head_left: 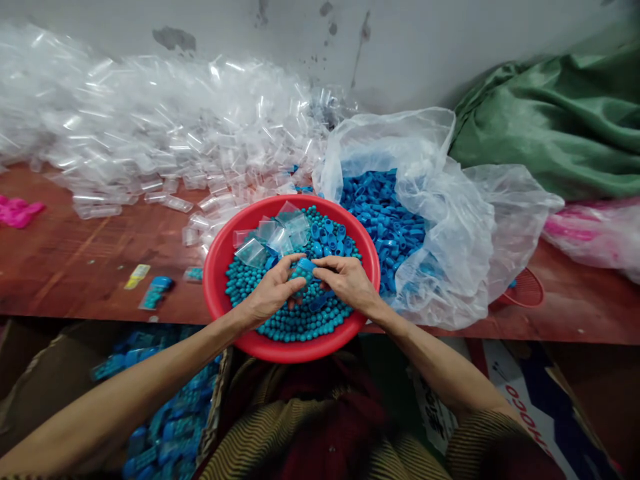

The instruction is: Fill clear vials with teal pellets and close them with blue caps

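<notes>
Over a red basin [215, 280] of turquoise beads [300, 325], my left hand [273, 290] is closed around a small clear tube [302, 271] with turquoise beads inside. My right hand [347, 281] pinches at the blue cap [307, 264] on the tube's upper end; whether the cap is fully seated I cannot tell. Behind my hands in the basin lie several clear empty tubes [273, 235] on the left and blue caps [330, 238] on the right. The beads spread under and around both hands.
Loose clear tubes [175, 127] are heaped at the back left. A plastic bag [450, 220] of blue caps [383, 213] stands right of the basin. A filled tube [157, 293] lies near the table edge, above a cardboard box [45, 380] of filled tubes. Green fabric [550, 127] sits back right.
</notes>
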Motion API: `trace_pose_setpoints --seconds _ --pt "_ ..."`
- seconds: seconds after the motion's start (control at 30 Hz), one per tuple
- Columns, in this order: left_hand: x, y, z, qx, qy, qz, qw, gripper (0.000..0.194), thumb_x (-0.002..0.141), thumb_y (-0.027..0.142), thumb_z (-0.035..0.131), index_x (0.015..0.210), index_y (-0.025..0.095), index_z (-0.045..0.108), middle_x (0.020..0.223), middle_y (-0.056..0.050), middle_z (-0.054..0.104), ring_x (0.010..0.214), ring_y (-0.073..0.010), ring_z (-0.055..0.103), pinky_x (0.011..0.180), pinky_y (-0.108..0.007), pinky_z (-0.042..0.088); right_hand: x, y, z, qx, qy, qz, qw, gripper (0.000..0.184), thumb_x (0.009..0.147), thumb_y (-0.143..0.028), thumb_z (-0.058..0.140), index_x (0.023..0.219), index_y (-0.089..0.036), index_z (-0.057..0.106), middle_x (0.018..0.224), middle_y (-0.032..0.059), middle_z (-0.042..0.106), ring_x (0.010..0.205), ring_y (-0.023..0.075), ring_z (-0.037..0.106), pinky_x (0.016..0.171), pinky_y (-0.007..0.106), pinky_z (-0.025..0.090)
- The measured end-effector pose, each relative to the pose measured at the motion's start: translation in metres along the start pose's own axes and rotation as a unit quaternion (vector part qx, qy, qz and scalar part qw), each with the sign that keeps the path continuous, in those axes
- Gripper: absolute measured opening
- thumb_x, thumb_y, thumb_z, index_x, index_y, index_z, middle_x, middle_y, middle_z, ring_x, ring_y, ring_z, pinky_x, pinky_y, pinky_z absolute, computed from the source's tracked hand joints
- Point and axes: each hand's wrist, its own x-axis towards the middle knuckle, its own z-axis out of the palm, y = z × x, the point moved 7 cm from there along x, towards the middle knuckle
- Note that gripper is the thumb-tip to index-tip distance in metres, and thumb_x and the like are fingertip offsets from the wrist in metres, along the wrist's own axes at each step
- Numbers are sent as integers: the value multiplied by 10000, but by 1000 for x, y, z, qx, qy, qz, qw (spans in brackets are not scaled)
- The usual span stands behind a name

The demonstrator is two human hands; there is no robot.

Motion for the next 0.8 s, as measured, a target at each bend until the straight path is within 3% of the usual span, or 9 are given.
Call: trace_pose_setpoints --seconds 0.27,0.43,0.57,0.7,0.8 --pt "-5 11 6 -19 18 21 999 517 748 313 620 1194 170 402 602 65 501 392 -51 452 330 -157 311 -11 -12 -4 12 8 -43 999 275 841 -285 509 1017 -185 697 648 -8 639 568 117 592 560 239 478" --pt "-7 11 6 -21 53 26 998 381 735 295 613 1058 187 441 563 88 441 394 -39 374 353 -163 357 -11 -21 1 -40 -40 -150 987 251 845 -250 499 955 -154 702 633 -6 605 542 102 546 534 222 442" --pt "-5 7 3 27 87 37 995 316 759 288 566 1038 196 450 563 84 412 401 -47 362 343 -163 345 -13 -25 2 -79 -31 -215 973 255 857 -220 482 978 -133 689 660 13 599 587 109 547 569 228 440" --pt "-3 6 -2 59 71 42 995 323 771 294 552 1060 202 440 582 82 413 399 -46 397 350 -160 349 -11 -22 -1 -54 -68 -182 980 269 836 -196 495 1049 -160 655 804 32 610 692 121 573 658 264 478" --pt "-3 7 -3 74 17 32 997 355 784 327 541 1092 212 409 603 79 451 389 -58 454 341 -164 350 -4 -15 -3 41 -130 -85 987 305 785 -213 543 1076 -169 622 894 36 581 631 104 573 595 270 500"
